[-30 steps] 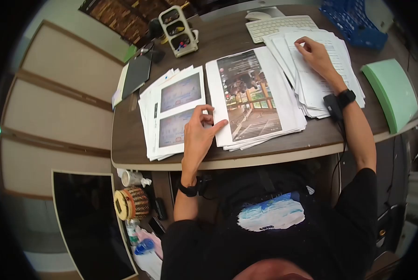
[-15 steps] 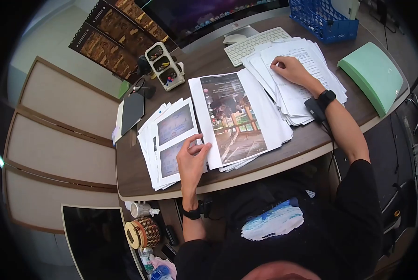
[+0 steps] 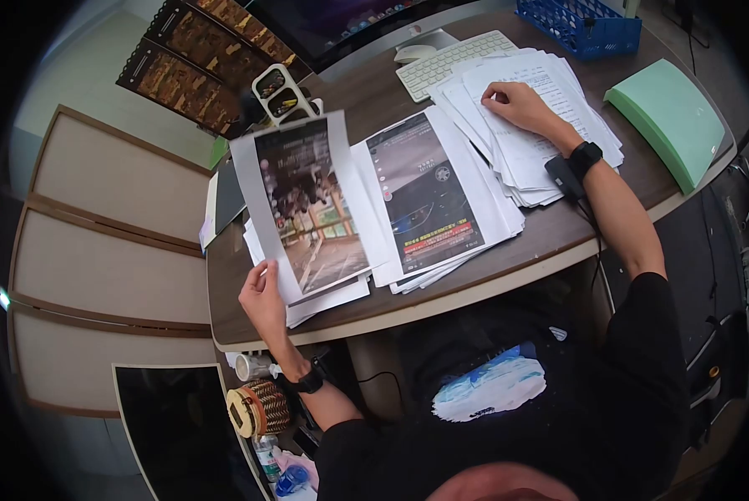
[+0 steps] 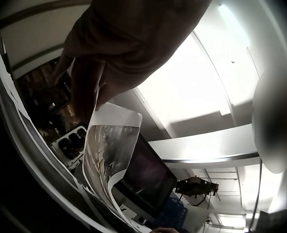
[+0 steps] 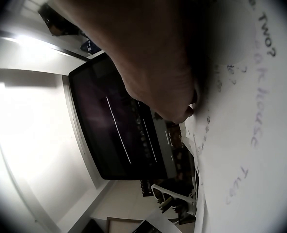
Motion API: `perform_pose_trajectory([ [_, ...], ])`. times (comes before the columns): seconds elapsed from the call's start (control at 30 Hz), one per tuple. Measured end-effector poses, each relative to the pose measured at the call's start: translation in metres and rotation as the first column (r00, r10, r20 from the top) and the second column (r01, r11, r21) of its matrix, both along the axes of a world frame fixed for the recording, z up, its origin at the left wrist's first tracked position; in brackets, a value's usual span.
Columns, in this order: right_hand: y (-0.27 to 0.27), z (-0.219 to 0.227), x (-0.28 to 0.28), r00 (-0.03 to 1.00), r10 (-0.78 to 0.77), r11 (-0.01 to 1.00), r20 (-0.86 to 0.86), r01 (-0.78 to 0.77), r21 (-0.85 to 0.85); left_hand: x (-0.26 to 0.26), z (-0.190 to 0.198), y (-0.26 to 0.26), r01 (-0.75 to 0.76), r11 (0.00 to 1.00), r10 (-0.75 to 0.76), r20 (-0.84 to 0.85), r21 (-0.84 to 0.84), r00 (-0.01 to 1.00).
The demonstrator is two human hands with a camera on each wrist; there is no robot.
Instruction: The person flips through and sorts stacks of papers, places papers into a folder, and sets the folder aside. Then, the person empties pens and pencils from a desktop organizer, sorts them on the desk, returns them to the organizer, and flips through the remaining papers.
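My left hand (image 3: 263,302) pinches the lower left edge of a printed sheet (image 3: 317,204) between thumb and fingers. The sheet bears a dark photo of a wooden interior and is lifted above the left paper stack (image 3: 334,304), hiding most of it. In the left wrist view the sheet (image 4: 113,141) hangs bent from the fingers. Beside it, the middle stack (image 3: 431,200) shows a page with a dark screenshot and a red caption. My right hand (image 3: 520,108) rests with loosely curled fingers on the right stack (image 3: 516,171) of handwritten pages, holding nothing.
Behind the stacks stand a keyboard (image 3: 454,65), a mouse (image 3: 414,53), a monitor (image 3: 332,29) and a pen holder (image 3: 278,92). At the right are a blue basket (image 3: 587,32) and a green curved object (image 3: 671,121). Screen panels (image 3: 119,250) stand left of the desk.
My left hand has taken the top photo sheet off the middle stack and moved it left over the left stack, uncovering the screenshot page. My right hand stays on its stack.
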State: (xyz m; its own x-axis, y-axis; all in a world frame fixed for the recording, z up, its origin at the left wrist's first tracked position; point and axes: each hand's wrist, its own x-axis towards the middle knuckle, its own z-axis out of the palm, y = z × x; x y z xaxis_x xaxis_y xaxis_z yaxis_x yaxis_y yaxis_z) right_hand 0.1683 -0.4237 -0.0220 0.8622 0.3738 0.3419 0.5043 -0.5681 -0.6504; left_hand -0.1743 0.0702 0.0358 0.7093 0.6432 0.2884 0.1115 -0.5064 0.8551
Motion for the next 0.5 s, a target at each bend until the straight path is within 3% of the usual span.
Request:
perform_pose_trajectory([
  [0.07,-0.001,-0.001,0.001,1.000,0.003,1.000,0.000,-0.003,0.009,-0.011,-0.007,0.029,-0.031,0.999,0.031,-0.010,0.030,0.999],
  [0.17,-0.002,0.002,0.000,1.000,0.003,1.000,0.007,-0.004,0.010,-0.024,-0.014,0.051,-0.101,0.989,0.120,-0.178,0.110,0.977],
  [0.2,-0.002,0.002,-0.001,1.000,-0.008,1.000,0.002,0.008,0.003,-0.026,-0.011,0.046,-0.104,0.989,0.122,-0.184,0.105,0.975],
  [0.27,-0.001,-0.002,0.000,1.000,-0.007,1.000,-0.009,0.007,-0.010,-0.026,-0.002,0.030,-0.111,0.957,0.203,-0.346,0.268,0.916],
  [0.3,-0.002,-0.005,0.002,1.000,0.001,1.000,0.007,-0.001,0.005,-0.027,-0.009,0.027,-0.119,0.956,0.211,-0.348,0.267,0.913],
  [0.37,-0.002,-0.006,0.003,0.999,0.011,1.000,0.032,-0.012,0.028,-0.020,-0.021,0.018,-0.134,0.758,0.231,-0.070,0.638,0.970],
  [0.4,-0.002,-0.006,0.002,1.000,0.003,1.000,0.023,-0.003,0.023,-0.013,-0.015,0.005,-0.084,0.794,0.171,-0.088,0.602,0.981],
  [0.5,-0.002,0.002,0.000,1.000,-0.011,1.000,0.000,0.011,0.008,0.009,0.005,-0.063,0.167,0.964,-0.129,-0.187,0.206,0.974],
])
